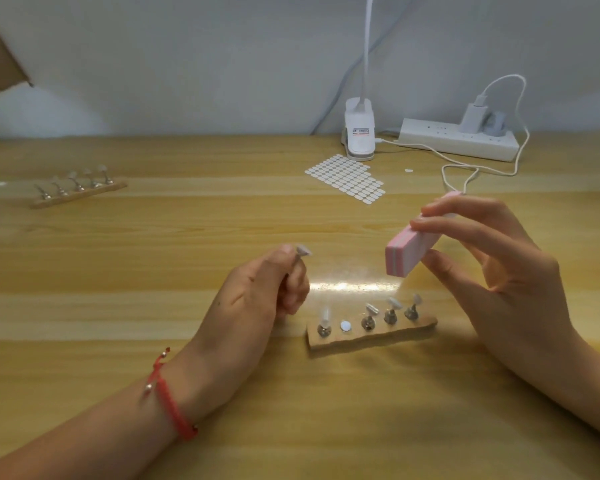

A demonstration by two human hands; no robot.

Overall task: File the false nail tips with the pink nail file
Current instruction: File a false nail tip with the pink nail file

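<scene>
The pink nail file [409, 252] is a thick, blunt-ended block with pale stripes along its side. The right hand [499, 268] grips it above the table [153, 258]: fingertips curl over its top and the thumb presses from below, so the near end tilts down and to the left.

The left hand [264, 289] is curled into a loose fist around a small stand, pinching it so that a false nail tip [303, 251] pokes out above the thumb. The tip is pale and glossy; blur hides its exact shape. The file's near end hangs to the right of this tip, close but not touching.

Below the gap between the hands, a rough-edged wooden strip [371, 337] lies on the table. It carries four small metal stands [368, 322], each topped with a translucent tip, and one bare white disc [344, 326] in the second spot from the left. A clear sheet [354, 285] glints just behind it.

A red cord bracelet [170, 400] circles the left wrist. Far left lies a second strip [78, 197] with five stands. Farther back are a sheet of white oval stickers [347, 178], a white clip lamp [360, 133] and a white power strip [458, 142] with a cable [520, 109]. The table is smooth, light wood with streaked grain.
</scene>
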